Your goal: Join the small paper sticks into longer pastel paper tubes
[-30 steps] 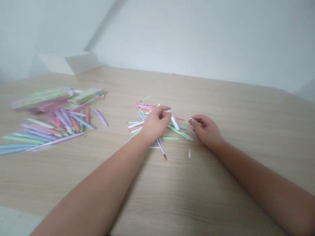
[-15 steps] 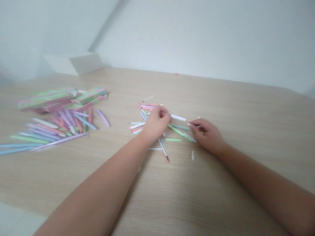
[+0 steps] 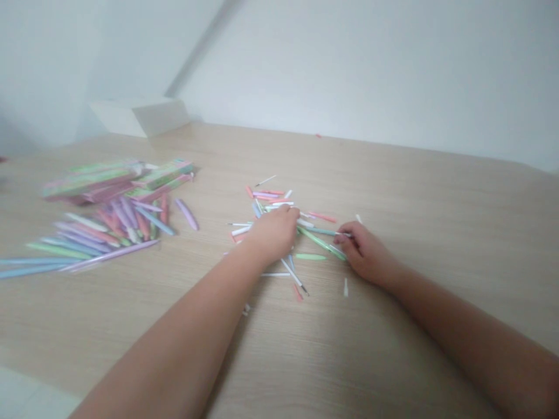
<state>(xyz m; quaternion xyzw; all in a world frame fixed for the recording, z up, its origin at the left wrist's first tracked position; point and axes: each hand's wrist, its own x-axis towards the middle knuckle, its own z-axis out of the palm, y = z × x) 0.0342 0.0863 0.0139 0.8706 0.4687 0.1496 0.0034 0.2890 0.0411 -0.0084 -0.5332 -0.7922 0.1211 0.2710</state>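
Note:
My left hand (image 3: pixel 277 230) rests over a loose pile of pen parts, its fingers curled down. Its fingertips are hidden, so what they grip cannot be made out. A short white barrel (image 3: pixel 305 223) lies right beside those fingers. At the pile's right side my right hand (image 3: pixel 367 250) is closed in a pinch on a thin pale stick, which looks like a pen refill (image 3: pixel 342 234). Between the hands lie a green pen barrel (image 3: pixel 321 241) and a teal stick (image 3: pixel 322 231). Nearer me are a light green piece (image 3: pixel 310 256) and a white refill with a dark tip (image 3: pixel 294 276).
To the left many pastel pens (image 3: pixel 126 218) lie heaped on the wooden table (image 3: pixel 371 361). Behind them are green and pink boxes (image 3: pixel 166 173). A white box (image 3: pixel 144 116) stands by the wall. Small white (image 3: pixel 346 287) and red (image 3: pixel 297 293) bits lie nearer me.
The white tube that was between my hands is no longer held up there. My left hand has lowered onto the pile; my right hand still pinches a thin stick. The view has shifted slightly.

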